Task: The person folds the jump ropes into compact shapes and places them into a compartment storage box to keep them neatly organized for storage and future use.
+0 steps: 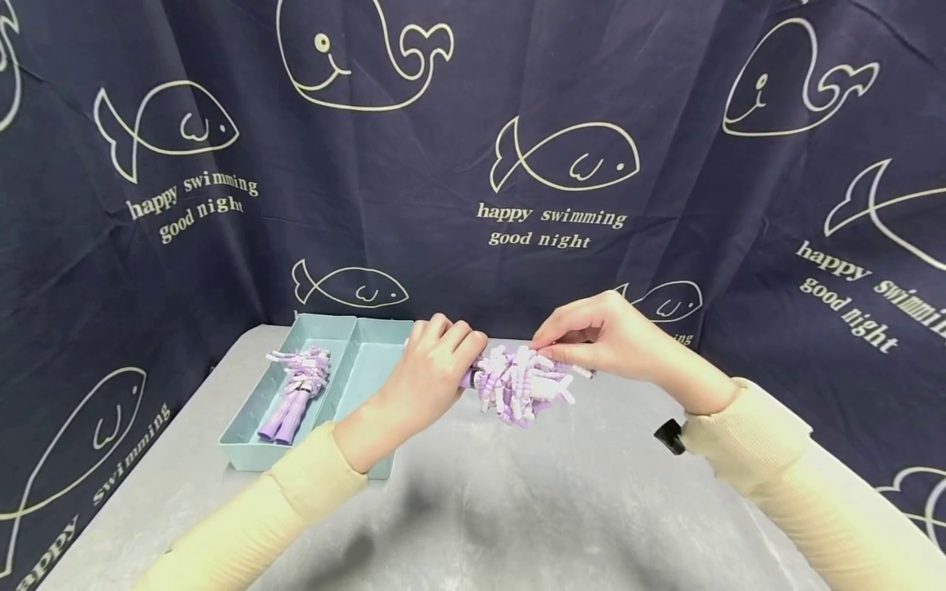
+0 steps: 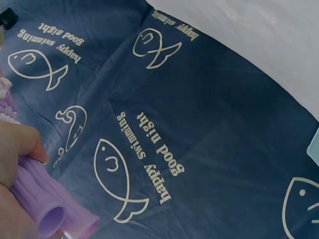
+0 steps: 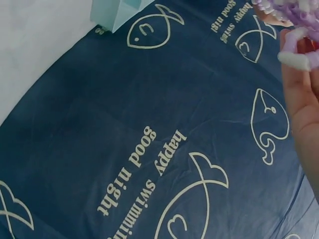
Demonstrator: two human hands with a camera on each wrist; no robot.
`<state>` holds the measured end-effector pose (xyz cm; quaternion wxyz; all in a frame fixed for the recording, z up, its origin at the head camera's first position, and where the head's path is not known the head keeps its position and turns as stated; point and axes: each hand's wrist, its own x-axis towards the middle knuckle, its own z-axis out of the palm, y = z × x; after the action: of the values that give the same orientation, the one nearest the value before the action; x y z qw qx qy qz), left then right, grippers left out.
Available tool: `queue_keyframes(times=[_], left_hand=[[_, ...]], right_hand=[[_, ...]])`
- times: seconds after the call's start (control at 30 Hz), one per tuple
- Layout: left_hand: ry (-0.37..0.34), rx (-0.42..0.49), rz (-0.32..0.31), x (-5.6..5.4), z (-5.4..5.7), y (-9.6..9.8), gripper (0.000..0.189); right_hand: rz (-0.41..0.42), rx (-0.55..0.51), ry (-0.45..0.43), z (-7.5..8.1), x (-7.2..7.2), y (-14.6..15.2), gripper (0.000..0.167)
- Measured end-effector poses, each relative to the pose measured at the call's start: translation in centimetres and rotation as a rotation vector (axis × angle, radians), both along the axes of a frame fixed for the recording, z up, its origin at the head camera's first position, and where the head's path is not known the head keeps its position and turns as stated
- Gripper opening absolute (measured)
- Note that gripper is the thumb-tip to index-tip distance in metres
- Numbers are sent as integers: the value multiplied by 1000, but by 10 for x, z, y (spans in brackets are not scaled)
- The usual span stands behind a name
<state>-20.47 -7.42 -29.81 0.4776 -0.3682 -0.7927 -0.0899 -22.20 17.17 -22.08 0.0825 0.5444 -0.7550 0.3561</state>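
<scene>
My left hand (image 1: 436, 361) grips a lilac bundle (image 1: 517, 386) by its tube end, above the grey table. In the left wrist view, two flared, hollow lilac tubes (image 2: 67, 211) stick out below the curled fingers. The other end is a bushy mass of ringed lilac and white strands, with a dark band beside the left hand. At the top of this mass my right hand (image 1: 609, 336) pinches a strand between thumb and fingers. A white-tipped strand (image 3: 295, 60) shows by the fingers in the right wrist view. A similar lilac bundle (image 1: 299, 390) lies in the tray's left compartment.
A light blue tray (image 1: 247, 460) with two compartments stands on the left of the grey table (image 1: 517, 509), partly behind the left forearm. A dark blue curtain (image 1: 458, 271) with fish and whale drawings hangs around the table. A black piece (image 1: 669, 437) sits at the right wrist.
</scene>
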Motion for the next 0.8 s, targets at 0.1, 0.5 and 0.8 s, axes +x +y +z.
queue_keyframes(times=[0.1, 0.5, 0.8], left_hand=[[-6, -1, -3, 0, -1, 0, 20], [-39, -2, 2, 1, -3, 1, 21], [-76, 14, -22, 1, -3, 2, 22]], right_hand=[[61, 0, 29, 1, 1, 2, 24], [48, 64, 257, 4, 1, -1, 25], [-56, 139, 22, 6, 1, -3, 20]])
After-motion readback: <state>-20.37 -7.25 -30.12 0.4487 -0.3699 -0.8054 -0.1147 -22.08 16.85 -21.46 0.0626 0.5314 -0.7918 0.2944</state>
